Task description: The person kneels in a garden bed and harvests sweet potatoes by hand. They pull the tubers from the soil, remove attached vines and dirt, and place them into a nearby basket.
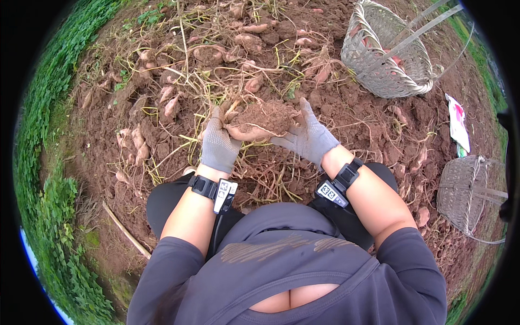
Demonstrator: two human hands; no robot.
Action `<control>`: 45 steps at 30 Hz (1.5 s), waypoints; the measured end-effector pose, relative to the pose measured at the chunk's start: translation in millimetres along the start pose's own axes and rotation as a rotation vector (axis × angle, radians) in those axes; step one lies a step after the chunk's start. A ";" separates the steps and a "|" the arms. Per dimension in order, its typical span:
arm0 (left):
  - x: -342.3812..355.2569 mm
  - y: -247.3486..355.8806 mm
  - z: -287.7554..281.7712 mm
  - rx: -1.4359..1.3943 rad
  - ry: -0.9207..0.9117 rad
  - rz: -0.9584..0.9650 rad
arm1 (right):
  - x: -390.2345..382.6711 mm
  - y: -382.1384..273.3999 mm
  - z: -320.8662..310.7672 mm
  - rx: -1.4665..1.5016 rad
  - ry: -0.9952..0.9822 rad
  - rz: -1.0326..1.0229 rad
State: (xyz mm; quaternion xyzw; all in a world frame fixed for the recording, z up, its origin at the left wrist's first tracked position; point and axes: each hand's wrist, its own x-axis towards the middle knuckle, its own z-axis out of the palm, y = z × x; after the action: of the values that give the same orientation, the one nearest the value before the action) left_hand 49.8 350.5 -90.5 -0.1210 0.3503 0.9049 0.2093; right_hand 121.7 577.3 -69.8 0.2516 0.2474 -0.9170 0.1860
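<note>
Near the middle of the soil (346,103), the left hand (221,142) and right hand (313,138) grip a sweet potato (246,132) from both sides; its caked dirt (271,115) could crumble and loosen their hold.

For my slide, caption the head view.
Gloved left hand and right hand hold a dirt-caked tuber over dug soil, baskets at right.

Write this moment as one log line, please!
left gloved hand: holding soil-caked sweet potato | right gloved hand: cupping its right end | upper right: woven basket
</note>
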 end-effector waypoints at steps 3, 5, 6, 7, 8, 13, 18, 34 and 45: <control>-3.2 -8.1 -4.1 0.017 -0.083 -0.054 | 17.6 0.9 -7.0 -0.009 -0.039 0.012; -10.4 -10.6 -2.3 0.081 -0.149 -0.071 | 21.0 7.3 -13.3 0.016 0.018 -0.008; -13.6 -10.7 -0.2 0.125 -0.089 -0.099 | 24.0 9.0 -14.9 -0.011 0.039 -0.024; -17.1 -10.1 1.8 0.111 -0.152 -0.087 | 25.3 11.8 -16.4 -0.033 0.082 -0.025; -19.6 -10.1 4.3 0.099 -0.141 -0.087 | 26.7 12.6 -17.4 -0.030 0.091 -0.060; -21.3 -4.5 5.4 0.126 -0.044 -0.108 | 32.5 18.0 -17.2 -0.214 0.110 -0.347; -9.1 -6.8 -2.6 0.110 0.174 -0.146 | 36.5 30.3 -20.8 -0.416 0.181 -0.557; -4.6 -5.6 -17.8 0.139 0.281 0.019 | 27.5 7.9 0.8 -0.671 0.321 -0.229; 0.9 -0.1 -20.0 0.318 0.395 0.040 | 2.7 16.6 25.1 -1.596 -0.100 -0.280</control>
State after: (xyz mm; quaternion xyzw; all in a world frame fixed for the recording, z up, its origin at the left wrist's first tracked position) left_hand 50.6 337.1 -105.5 -0.2540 0.5248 0.8011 0.1353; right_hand 117.9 549.6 -58.5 -0.0314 0.8474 -0.4893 0.2040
